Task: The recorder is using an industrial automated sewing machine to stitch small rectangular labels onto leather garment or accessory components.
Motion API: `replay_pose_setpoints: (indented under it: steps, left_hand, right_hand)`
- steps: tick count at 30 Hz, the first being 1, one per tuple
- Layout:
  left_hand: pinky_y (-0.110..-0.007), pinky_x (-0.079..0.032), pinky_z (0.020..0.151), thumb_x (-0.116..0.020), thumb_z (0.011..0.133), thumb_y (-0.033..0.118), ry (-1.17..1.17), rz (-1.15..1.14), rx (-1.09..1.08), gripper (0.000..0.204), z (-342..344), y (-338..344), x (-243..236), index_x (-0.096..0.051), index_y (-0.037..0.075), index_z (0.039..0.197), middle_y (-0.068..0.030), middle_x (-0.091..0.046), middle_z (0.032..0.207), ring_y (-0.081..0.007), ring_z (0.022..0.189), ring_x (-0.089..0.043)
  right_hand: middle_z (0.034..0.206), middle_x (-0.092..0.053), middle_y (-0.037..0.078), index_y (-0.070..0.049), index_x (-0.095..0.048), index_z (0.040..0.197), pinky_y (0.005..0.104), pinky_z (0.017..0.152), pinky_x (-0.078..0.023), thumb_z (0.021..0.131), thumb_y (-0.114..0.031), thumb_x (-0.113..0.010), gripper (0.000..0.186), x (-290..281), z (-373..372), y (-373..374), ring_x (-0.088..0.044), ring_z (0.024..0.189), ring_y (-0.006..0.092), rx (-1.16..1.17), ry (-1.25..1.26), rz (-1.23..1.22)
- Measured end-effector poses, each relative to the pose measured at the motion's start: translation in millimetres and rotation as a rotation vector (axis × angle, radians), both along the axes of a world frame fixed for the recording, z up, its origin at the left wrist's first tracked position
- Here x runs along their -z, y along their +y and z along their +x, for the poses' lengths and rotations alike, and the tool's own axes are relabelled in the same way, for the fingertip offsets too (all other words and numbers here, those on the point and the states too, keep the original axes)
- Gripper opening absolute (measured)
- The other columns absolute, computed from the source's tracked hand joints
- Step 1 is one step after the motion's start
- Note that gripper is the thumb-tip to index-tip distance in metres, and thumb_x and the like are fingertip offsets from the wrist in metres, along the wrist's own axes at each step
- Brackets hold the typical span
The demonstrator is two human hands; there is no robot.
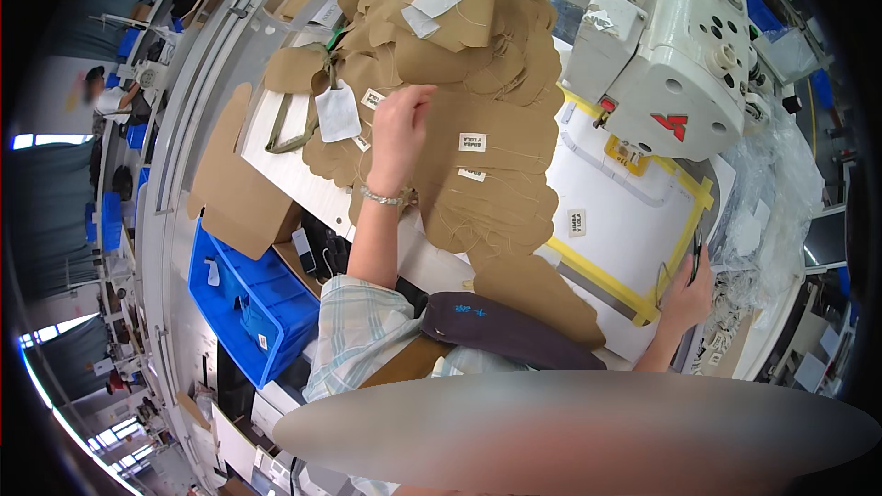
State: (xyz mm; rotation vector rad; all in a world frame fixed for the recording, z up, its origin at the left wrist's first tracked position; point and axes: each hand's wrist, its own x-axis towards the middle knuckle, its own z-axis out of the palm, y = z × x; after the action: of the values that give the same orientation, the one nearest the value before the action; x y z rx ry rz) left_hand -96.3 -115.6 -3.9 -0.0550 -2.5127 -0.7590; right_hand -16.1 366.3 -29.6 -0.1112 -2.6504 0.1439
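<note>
My left hand (pixel 401 126) curls, contents unclear, over brown pieces (pixel 501 204); labels (pixel 472 141) seem sewn on; my right hand (pixel 687 298) grips a dark tool (pixel 697 255); trailing threads (pixel 514 151) apparently await trimming

A small white label (pixel 472 141) with two lines of black letters lay on a brown piece (pixel 514 124). Just below it, a second white label (pixel 472 174) was partly covered. Another label (pixel 576 222) with black letters lay on the white sheet (pixel 593 188). The big white machine (pixel 666 87) had a red sign (pixel 669 127) on it. Blue marks (pixel 470 311) showed on a dark cloth (pixel 524 340), too small to tell.
</note>
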Motion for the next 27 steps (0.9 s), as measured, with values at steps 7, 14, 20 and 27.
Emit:
replay_pose_setpoints:
  steps: [7,14,20,27]
  left_hand:
    - [-0.038,-0.049,0.077,-0.076,0.073,0.007,-0.141,-0.137,0.002,0.031,4,6,3,-0.063,0.002,0.100,-0.0119,-0.065,0.088,-0.0299,0.086,-0.062]
    - [-0.041,-0.047,0.075,-0.082,0.067,0.015,-0.284,-0.067,-0.192,0.045,15,-11,18,-0.059,0.003,0.103,-0.0112,-0.065,0.088,-0.0288,0.085,-0.061]
    - [-0.037,-0.047,0.067,-0.080,0.070,0.010,-0.327,0.124,-0.241,0.028,15,-9,7,-0.065,0.003,0.092,-0.0076,-0.063,0.077,-0.0238,0.075,-0.060]
    - [-0.036,-0.045,0.066,-0.076,0.069,0.006,0.191,-0.225,0.026,0.014,25,37,-20,-0.069,0.007,0.082,-0.0035,-0.061,0.075,-0.0239,0.071,-0.058]
  right_hand:
    - [0.105,-0.069,0.012,-0.012,-0.061,0.126,0.0394,0.073,-0.051,0.101,-0.021,-0.051,0.029,6,21,-3,-0.066,0.091,0.0322,0.075,-0.076,-0.152]
    - [0.107,-0.066,0.013,-0.012,-0.058,0.130,0.0398,0.076,-0.050,0.100,-0.021,-0.051,0.032,13,25,-7,-0.064,0.093,0.0337,0.056,-0.088,-0.147]
    - [0.110,-0.060,0.015,-0.012,-0.058,0.131,0.0421,0.086,-0.045,0.095,-0.024,-0.059,0.038,-3,12,-17,-0.058,0.100,0.0335,-0.022,-0.049,-0.036]
    - [0.118,-0.056,0.014,-0.009,-0.056,0.132,0.0382,0.086,-0.045,0.089,-0.018,-0.065,0.045,-48,-1,-94,-0.058,0.100,0.0253,-0.406,-0.220,-0.456]
